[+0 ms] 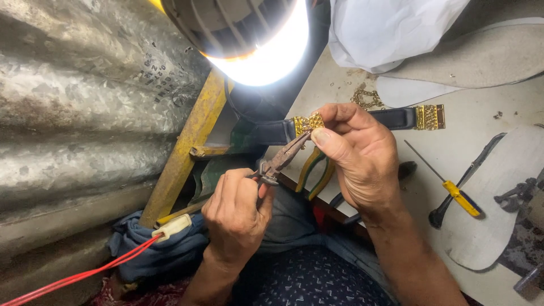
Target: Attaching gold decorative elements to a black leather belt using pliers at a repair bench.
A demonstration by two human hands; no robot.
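Now the left hand (235, 212) is closing around the handles of a pair of pliers (281, 160), whose nose is reaching up to a gold clasp (307, 122) on a dark strap (391, 118). Meanwhile the right hand (358, 153) is pinching that clasp between thumb and fingers, holding the strap above the worktop (481, 119). A yellow-handled screwdriver (453, 190) is lying nearby on the worktop, and a bright lamp (249, 34) is glaring overhead.

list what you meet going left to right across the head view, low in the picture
red wires → cream plastic connector → left hand → right hand → yellow-handled screwdriver → pale shoe sole
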